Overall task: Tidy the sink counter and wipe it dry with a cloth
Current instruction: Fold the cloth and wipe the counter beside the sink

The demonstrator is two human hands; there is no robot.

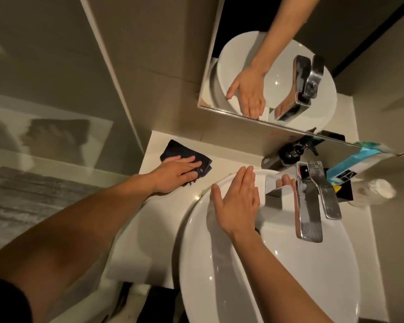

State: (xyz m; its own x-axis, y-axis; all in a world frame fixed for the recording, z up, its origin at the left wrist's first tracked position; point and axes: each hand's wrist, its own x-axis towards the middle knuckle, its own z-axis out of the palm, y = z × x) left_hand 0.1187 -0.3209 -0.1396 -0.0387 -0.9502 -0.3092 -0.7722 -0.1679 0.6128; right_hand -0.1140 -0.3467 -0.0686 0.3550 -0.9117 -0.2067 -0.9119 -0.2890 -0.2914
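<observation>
A dark navy cloth (173,149) lies on the white counter (163,229) at its far left corner. My left hand (175,173) presses flat on the cloth's near part, fingers together and pointing right. My right hand (237,201) rests open and flat on the far rim of the white basin (219,276), fingers straight, with nothing in it. The cloth's near edge is hidden under my left hand.
A chrome tap (309,206) reaches over the basin's right side. Behind it stand a black pump bottle (292,153), a teal and white tube (350,169), a black box (346,192) and a white-capped bottle (380,187). A mirror (278,66) hangs above the back wall.
</observation>
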